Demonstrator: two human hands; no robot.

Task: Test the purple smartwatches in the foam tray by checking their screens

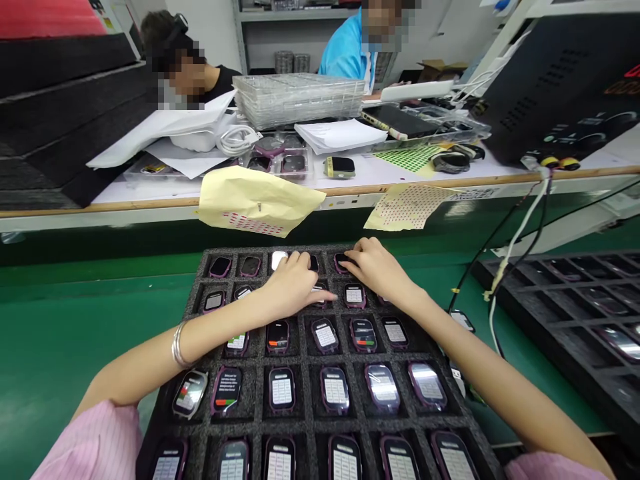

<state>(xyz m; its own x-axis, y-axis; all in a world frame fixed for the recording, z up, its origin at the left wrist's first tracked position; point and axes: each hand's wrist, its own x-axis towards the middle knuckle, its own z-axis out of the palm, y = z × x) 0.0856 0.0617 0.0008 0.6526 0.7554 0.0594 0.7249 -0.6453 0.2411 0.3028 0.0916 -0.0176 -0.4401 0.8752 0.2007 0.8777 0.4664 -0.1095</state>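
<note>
A black foam tray (305, 333) lies before me, its compartments holding several purple-framed smartwatch bodies without straps. Over the back rows, my left hand (293, 283) bends its fingers down beside a watch with a bright white screen (279, 259). Its thumb stretches out to the right across a lit watch, and the fingertips are partly hidden. At the back right, my right hand (377, 267) has thumb and forefinger at the edges of a dark-screened smartwatch (341, 263) that sits in its compartment. Many nearer watches (281, 390) show white grids; others show red and green bars.
A second foam tray (575, 320) stands right on the green mat (100, 333), with cables (500, 267) hanging between. Behind, a shelf edge (350, 200) carries yellow paper sheets (260, 200), clear plastic trays (300, 97) and a black instrument (565, 87). Two people are beyond it.
</note>
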